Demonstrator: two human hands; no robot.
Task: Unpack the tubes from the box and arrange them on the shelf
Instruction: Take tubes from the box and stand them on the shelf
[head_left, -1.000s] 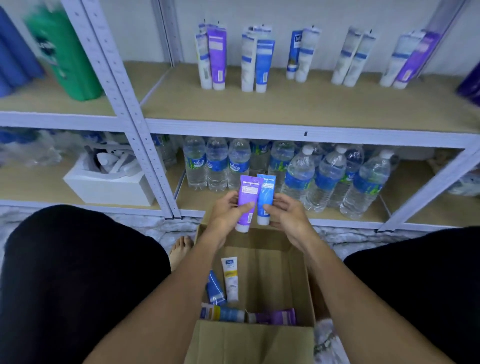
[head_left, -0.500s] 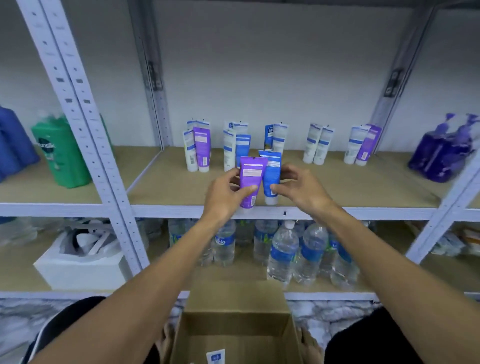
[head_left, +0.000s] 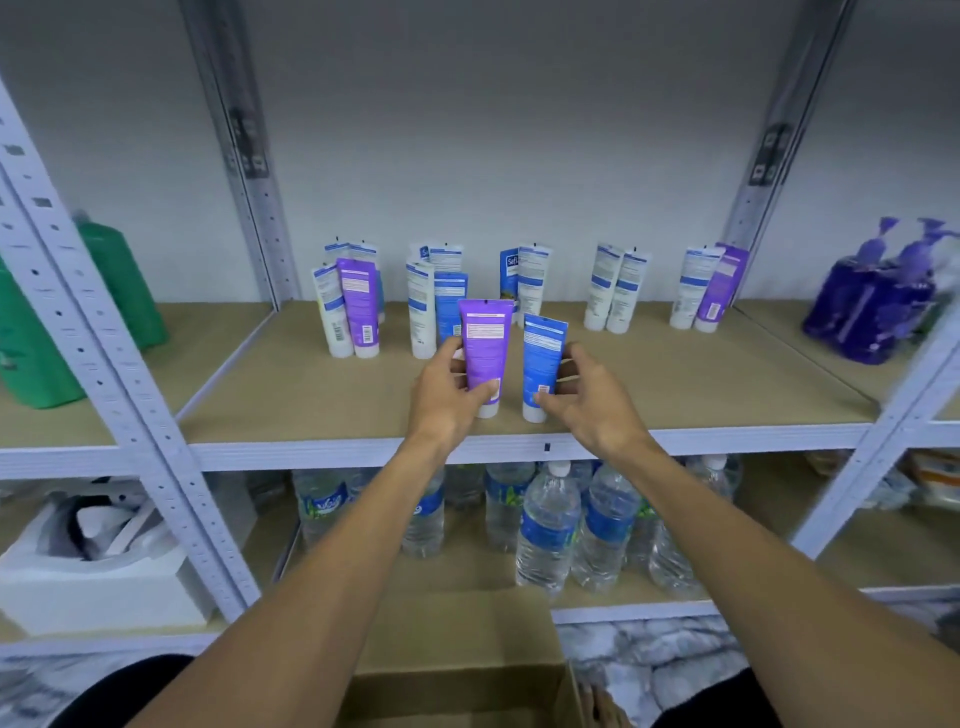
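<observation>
Colour rundown: the purple plastic tube (head_left: 485, 345) up front is bright violet with a pale pink label panel and a white cap. The blue plastic tube (head_left: 543, 353) next to it is mid blue with a lighter blue block and a white cap too. The white plastic tubes (head_left: 420, 306) behind have blue bands. The wooden shelf board (head_left: 291, 384) is plain tan, and the metal shelf frame (head_left: 104, 384) is pale grey with dark slots dotted up it. There are green plastic bottles (head_left: 124, 291) far left and deep purple pump bottles (head_left: 872, 312) far right. The clear water bottles (head_left: 548, 525) have blue labels with green bits. The cardboard box (head_left: 457, 634) is plain brown, and the stone floor (head_left: 649, 654) is marbled grey-white.
</observation>
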